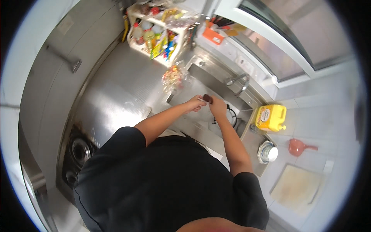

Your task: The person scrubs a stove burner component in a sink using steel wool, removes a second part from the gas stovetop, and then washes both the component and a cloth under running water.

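Over the stainless steel sink (200, 76), both my hands meet around a small dark brown object (206, 98); its exact kind is unclear. My left hand (194, 104) grips a thin white piece (202, 100) touching the brown object, and I cannot tell whether the two are one thing. The fingers of my right hand (218, 106) close on the brown object's right side and partly hide it. Below and beside my right hand, a black wire stove grate (236, 118) sits in the sink, half hidden by my forearm. A curved chrome faucet (245, 84) stands behind.
A clear bag of colourful food pieces (174, 76) lies at the sink's left corner. Further back stands a white rack (132, 43) of bottles and packets. To the right are a yellow jug (270, 117), stacked bowls (268, 153) and a hanging pink ladle (297, 147). A stove burner (79, 150) is at left.
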